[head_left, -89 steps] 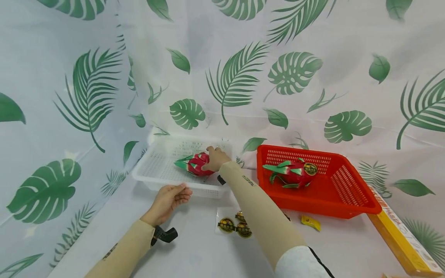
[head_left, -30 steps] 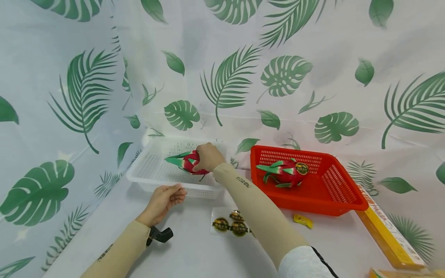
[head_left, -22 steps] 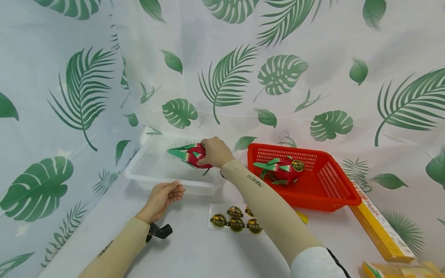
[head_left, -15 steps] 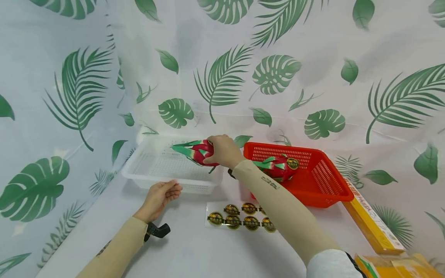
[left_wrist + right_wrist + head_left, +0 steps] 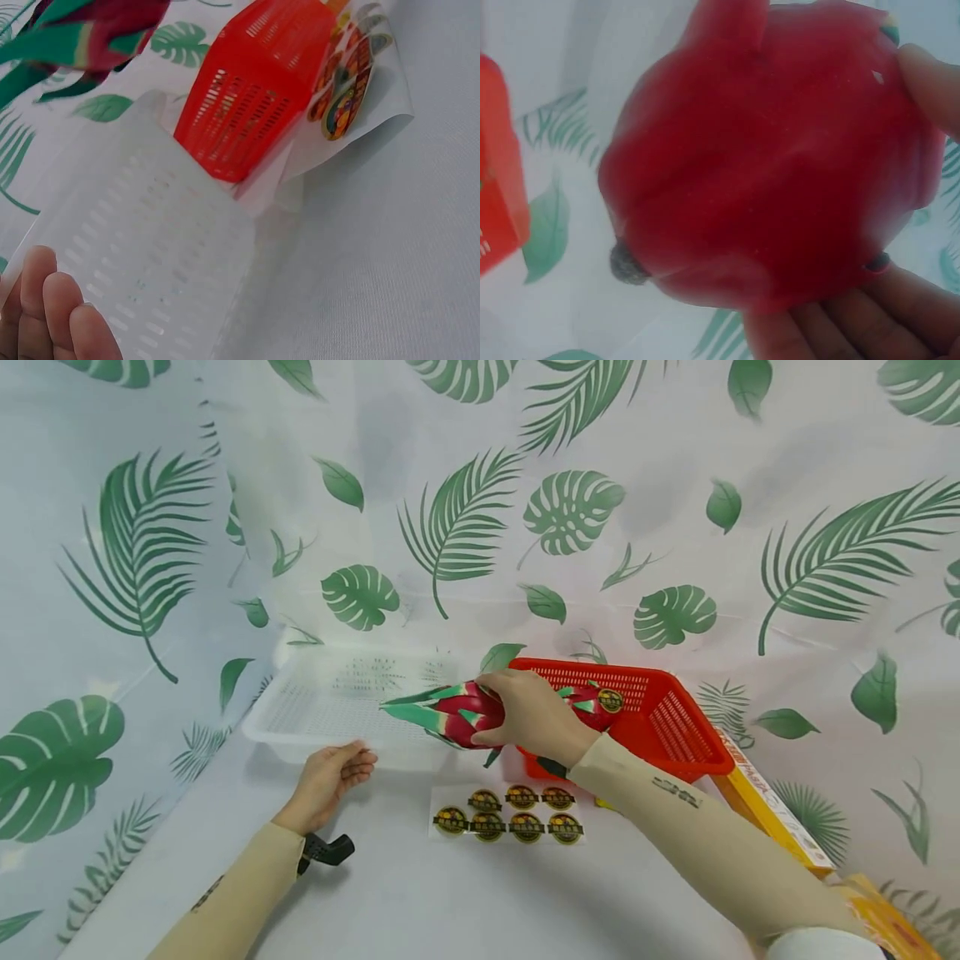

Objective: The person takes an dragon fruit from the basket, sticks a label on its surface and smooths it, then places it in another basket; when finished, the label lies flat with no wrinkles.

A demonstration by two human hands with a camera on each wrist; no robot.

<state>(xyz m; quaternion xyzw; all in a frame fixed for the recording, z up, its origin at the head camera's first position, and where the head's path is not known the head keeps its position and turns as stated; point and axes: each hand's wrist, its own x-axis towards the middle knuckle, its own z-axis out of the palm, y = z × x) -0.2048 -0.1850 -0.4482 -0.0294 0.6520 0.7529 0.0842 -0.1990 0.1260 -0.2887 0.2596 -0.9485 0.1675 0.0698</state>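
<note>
My right hand grips a red dragon fruit with green leaf tips pointing left, thumb on one side and fingers on the other. It hangs between the two baskets; in the right wrist view its smooth red end fills the middle. My left hand pinches the front rim of the white perforated basket, and its curled fingers show at the rim in the left wrist view. Behind my right hand, a second dragon fruit bearing a round black-and-gold sticker lies in the red basket.
A clear sheet of round black-and-gold stickers lies on the white table in front of the baskets. A yellow pasta box lies right of the red basket. Another yellow package sits at the lower right. Leaf-printed cloth stands behind.
My right hand has taken the dragon fruit up out of the white basket and moved it right and nearer. My left hand stays at the basket's rim. The whole sticker sheet now shows.
</note>
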